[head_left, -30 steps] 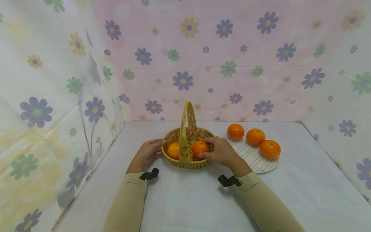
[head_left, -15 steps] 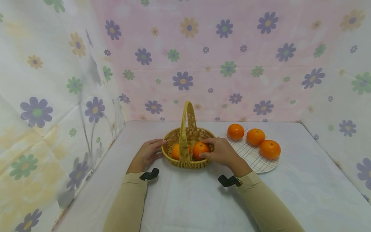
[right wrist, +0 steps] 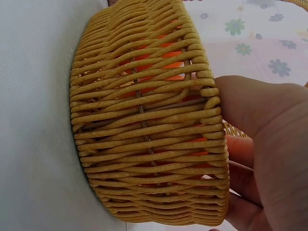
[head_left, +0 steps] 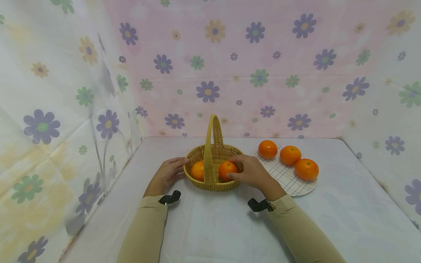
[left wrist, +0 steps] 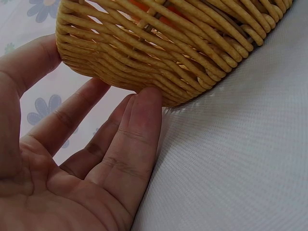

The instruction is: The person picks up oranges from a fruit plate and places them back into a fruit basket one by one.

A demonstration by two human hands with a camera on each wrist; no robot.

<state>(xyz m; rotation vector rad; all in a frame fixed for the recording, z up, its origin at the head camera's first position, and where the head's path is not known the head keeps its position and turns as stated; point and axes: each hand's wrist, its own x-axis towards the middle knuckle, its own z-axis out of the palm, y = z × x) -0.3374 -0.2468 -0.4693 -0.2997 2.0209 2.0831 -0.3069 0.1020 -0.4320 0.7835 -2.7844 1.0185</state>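
Observation:
A yellow wicker basket [head_left: 210, 187] with a tall arched handle stands on the white table. Inside, one orange [head_left: 197, 170] lies to the left of the handle and a second orange [head_left: 227, 170] to the right. My right hand [head_left: 251, 171] reaches over the right rim and holds the second orange between thumb and fingers. In the right wrist view the basket's wall hides most of that orange. My left hand [left wrist: 96, 144] is at the basket's left end, with extended fingertips [left wrist: 147, 103] touching the outside of the woven wall.
To the right, a round white plate [head_left: 297, 188] with a grid pattern carries three more oranges [head_left: 290, 155]. Floral cloth [head_left: 207, 91] hangs behind the table and along both sides. A dark wrist mount [head_left: 260, 205] juts from each sleeve.
The left orange in the basket shifted right toward the handle half a second ago and is now back to the left. Both hands and the basket stay where they were.

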